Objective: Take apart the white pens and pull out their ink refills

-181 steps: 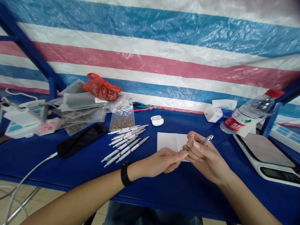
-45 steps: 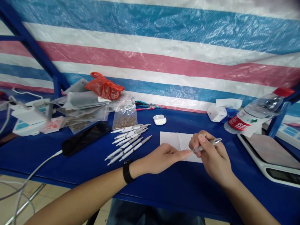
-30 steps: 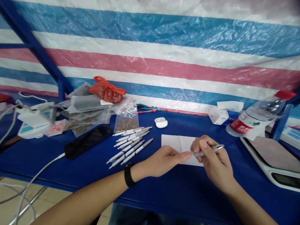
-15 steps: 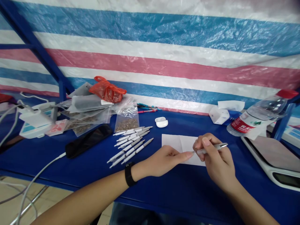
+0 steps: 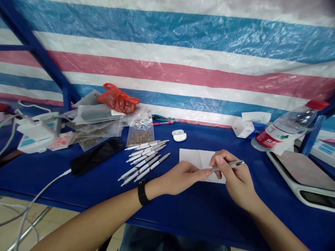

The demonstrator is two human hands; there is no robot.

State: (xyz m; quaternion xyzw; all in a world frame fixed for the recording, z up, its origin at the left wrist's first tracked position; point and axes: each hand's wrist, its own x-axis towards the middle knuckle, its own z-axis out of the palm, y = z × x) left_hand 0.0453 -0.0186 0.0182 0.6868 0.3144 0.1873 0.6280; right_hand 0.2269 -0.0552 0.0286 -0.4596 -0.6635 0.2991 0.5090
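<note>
My right hand (image 5: 234,174) is closed around a white pen (image 5: 231,165) above the table, its silver end sticking out to the right past my fingers. My left hand (image 5: 183,177) is also closed, thumb stretched along the forefinger, pinching at the pen's other end, which is mostly hidden there. Beneath both hands lies a creased sheet of white paper (image 5: 188,154), partly covered by them. Several white pens with grey ends (image 5: 148,167) lie side by side on the table to the left of my left hand.
On the blue table (image 5: 167,209), a white earphone case (image 5: 179,136) sits behind the paper. A black phone (image 5: 98,157), bags of brown bits (image 5: 141,137) and a red bag (image 5: 119,99) lie left. Right are a bottle (image 5: 285,127), a small white box (image 5: 242,127) and a scale (image 5: 306,174).
My right hand and the pen have shifted a little left and turned slightly. The left hand keeps its pose at the pen's end. The whole view has drifted slightly left.
</note>
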